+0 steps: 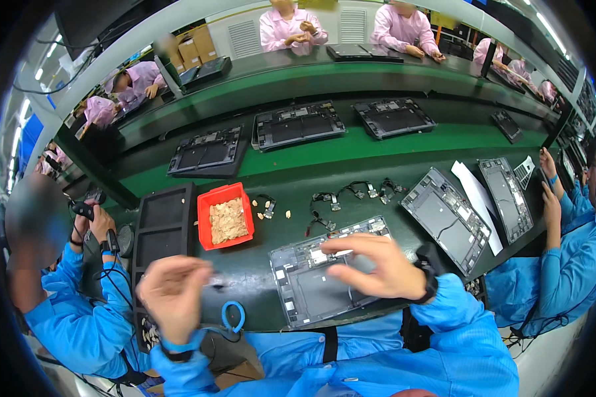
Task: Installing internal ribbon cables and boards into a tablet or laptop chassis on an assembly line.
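In front of me lies an opened tablet-like device (311, 291), its dark inner frame and a circuit board along its far edge showing. Over its right half hovers my right hand (384, 268), thumb and fingers apart; whether a fingertip touches the board I cannot tell. My left hand (172, 291) is raised left of the device, slightly blurred, fingers pinched. A small dark bit (216, 283) shows at its fingertips, too smeared to name. Beyond the left hand stands a red bin (204, 228) of small beige pieces (228, 221).
Small cable assemblies (324, 208) lie behind the device. A black compartment tray (162, 225) stands left, a blue coiled strap (230, 316) nearer. More opened devices (447, 221) lie right and on the green conveyor (285, 159). Co-workers sit close on both sides.
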A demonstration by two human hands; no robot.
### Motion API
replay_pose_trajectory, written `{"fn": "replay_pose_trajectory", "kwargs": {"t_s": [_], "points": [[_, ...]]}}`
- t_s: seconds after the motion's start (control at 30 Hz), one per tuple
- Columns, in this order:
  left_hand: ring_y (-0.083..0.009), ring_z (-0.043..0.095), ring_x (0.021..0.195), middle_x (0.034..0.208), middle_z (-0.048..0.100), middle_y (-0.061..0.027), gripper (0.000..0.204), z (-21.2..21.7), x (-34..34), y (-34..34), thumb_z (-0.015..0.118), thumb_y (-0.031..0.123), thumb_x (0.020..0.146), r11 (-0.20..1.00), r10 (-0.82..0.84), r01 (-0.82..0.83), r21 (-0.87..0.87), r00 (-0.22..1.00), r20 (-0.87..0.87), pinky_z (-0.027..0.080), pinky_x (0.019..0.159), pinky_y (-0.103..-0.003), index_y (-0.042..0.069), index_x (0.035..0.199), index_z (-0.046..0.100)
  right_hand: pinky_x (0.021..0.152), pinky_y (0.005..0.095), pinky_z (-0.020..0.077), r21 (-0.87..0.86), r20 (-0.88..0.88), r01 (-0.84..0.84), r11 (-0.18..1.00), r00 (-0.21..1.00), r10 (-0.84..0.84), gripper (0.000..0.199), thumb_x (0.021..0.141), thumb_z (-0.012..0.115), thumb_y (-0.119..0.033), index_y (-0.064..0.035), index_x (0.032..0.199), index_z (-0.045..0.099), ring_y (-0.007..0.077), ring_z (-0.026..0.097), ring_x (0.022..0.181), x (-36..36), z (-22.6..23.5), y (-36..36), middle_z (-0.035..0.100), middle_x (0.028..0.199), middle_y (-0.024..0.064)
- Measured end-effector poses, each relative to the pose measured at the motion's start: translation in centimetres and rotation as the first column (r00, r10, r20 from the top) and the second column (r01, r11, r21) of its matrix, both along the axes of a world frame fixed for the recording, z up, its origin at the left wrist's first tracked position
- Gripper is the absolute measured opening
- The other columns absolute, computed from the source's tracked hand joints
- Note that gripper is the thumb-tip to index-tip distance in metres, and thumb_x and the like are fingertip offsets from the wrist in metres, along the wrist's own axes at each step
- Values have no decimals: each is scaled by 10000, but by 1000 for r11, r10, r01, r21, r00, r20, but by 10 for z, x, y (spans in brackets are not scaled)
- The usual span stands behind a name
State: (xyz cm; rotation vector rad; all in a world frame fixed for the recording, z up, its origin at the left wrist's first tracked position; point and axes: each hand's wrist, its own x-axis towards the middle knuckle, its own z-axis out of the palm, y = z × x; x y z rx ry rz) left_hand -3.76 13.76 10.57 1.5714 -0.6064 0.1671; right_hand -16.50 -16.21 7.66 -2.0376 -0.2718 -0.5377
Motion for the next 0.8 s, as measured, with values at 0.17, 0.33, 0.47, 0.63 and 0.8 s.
{"fn": "replay_pose_trajectory", "kwargs": {"t_s": [0.17, 0.33, 0.47, 0.63, 0.8], "points": [[-168, 724, 861, 948, 761, -142, 201, -52, -16, -101, 767, -86, 862, 982, -186, 183, -44, 978, -96, 583, 774, -272, -67, 1058, 727, 828, 368, 595, 144, 50, -45, 989, 998, 38, 264, 916, 748, -69, 5, 1168, 737, 296, 764, 972, 32, -35, 26, 768, 1063, 185], [-201, 722, 910, 993, 781, -123, 219, -68, -3, -128, 798, -37, 838, 989, -144, 141, 32, 983, 112, 559, 825, -305, -17, 1056, 791, 797, 290, 597, 329, -24, 182, 927, 983, -184, 273, 962, 705, -31, 27, 1228, 691, 197, 770, 967, 34, -62, 30, 784, 1061, 149], [-255, 727, 900, 1012, 782, -132, 248, -70, 9, -127, 819, 1, 815, 973, -196, 143, 179, 924, 329, 565, 814, -321, -3, 1061, 793, 790, 288, 597, 232, 22, 203, 951, 977, -214, 219, 936, 705, 11, 4, 1153, 737, 191, 770, 914, 36, -66, 20, 786, 1024, 137], [-285, 733, 882, 1027, 780, -150, 271, -80, 12, -125, 806, 5, 824, 954, -253, 165, 249, 889, 380, 582, 763, -354, -2, 1094, 783, 830, 298, 589, 281, -70, 86, 956, 995, -69, 180, 936, 697, 9, 7, 1106, 755, 206, 758, 940, 35, -62, 9, 782, 1028, 131], [-282, 740, 867, 1019, 782, -156, 263, -80, 8, -125, 790, -9, 839, 961, -238, 155, 231, 888, 393, 586, 765, -354, -22, 1100, 772, 871, 307, 583, 407, -102, 27, 913, 995, 16, 173, 965, 678, -12, 18, 1122, 746, 203, 747, 978, 38, -66, 7, 767, 1084, 136]]}}
